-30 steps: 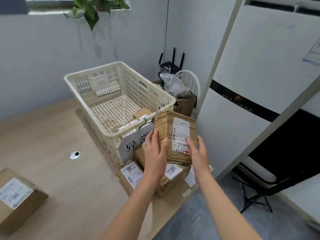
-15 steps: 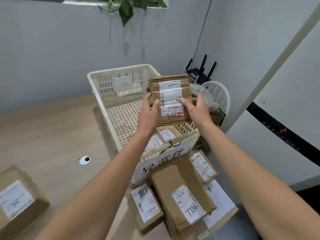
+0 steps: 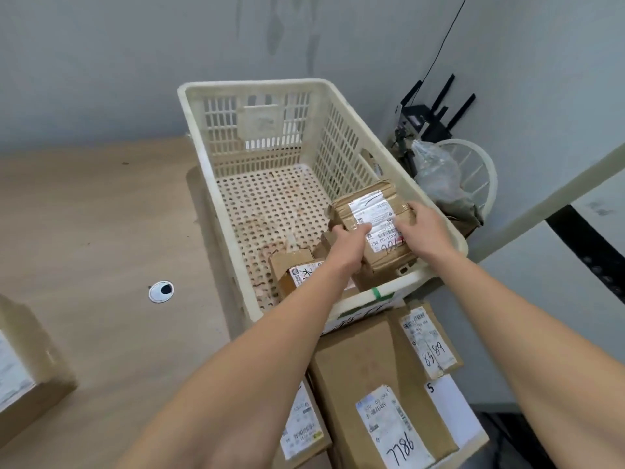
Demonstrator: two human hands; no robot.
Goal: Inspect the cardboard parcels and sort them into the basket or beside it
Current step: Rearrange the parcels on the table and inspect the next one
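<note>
Right now I have both hands down inside the basket (image 3: 250,84), at its near right corner. My left hand (image 3: 348,245) curls round the left edge of the taped parcel (image 3: 368,204) and my right hand (image 3: 422,231) holds its right edge, so each grip is closed on that one parcel, label up. The parcel's right side sits just beside the basket's right wall, below the rim. Its near end is close to the near rim, where a strip of green tape (image 3: 380,293) is wrapped. I cannot tell whether it rests on anything beneath.

A smaller parcel (image 3: 291,265) lies on the basket floor just left of my left wrist. Past it the perforated floor shows through to the far and left walls.

Outside, hard against the near wall, a large parcel (image 3: 365,360) lies with a labelled parcel (image 3: 426,336) touching its right side and a narrow parcel (image 3: 301,421) on its left. A white sheet (image 3: 446,401) lies at the right edge of the bench (image 3: 101,231). One more parcel, the corner parcel (image 3: 20,367), sits well apart at the left, with a round grommet (image 3: 161,291) between it and the basket.
</note>
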